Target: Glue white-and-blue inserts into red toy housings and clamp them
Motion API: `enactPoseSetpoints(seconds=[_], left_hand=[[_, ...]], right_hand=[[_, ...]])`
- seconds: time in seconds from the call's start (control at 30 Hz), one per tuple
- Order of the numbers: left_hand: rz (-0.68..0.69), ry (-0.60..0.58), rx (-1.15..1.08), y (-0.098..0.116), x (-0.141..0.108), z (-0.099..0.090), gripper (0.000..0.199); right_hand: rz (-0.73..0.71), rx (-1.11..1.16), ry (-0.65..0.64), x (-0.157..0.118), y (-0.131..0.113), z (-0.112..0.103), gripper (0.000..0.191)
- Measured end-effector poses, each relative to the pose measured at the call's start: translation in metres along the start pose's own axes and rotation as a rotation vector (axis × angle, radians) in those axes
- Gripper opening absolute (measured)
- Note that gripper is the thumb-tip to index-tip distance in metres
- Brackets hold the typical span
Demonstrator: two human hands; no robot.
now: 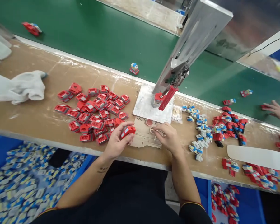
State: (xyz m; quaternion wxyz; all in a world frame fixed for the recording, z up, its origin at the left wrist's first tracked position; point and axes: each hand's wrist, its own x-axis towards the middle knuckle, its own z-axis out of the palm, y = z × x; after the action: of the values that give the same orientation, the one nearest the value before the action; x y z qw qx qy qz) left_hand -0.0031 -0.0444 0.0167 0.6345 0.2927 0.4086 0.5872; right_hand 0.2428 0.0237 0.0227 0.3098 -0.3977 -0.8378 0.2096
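My left hand grips a red toy car body between thumb and fingers, above the bench edge. My right hand is closed in a pinch on a thin cotton swab, its white tip pointing down. Just left of the right fingertips, a small round pot of red paint sits on a stained cardboard sheet. Behind it, a press with a red handle stands on a white board. A bag of cotton swabs lies beside that board.
Many red car bodies are heaped left of my hands. Blue and white parts lie to the right. A green conveyor carries a few toy cars. A co-worker's hand reaches over it. Blue bins stand below.
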Motion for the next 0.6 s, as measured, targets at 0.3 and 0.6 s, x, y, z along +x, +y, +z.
enactPoseSetpoints(seconds=[0.3,0.6], left_hand=[[0.014,-0.008,-0.146,-0.005,0.0,0.008,0.037],[0.089,-0.025,-0.011,-0.016,-0.002,0.011,0.053]], right_hand=[[0.031,0.022,0.02,0.005,0.0,-0.005,0.013],[0.059,0.19,0.397,-0.006,-0.026,-0.025,0.009]])
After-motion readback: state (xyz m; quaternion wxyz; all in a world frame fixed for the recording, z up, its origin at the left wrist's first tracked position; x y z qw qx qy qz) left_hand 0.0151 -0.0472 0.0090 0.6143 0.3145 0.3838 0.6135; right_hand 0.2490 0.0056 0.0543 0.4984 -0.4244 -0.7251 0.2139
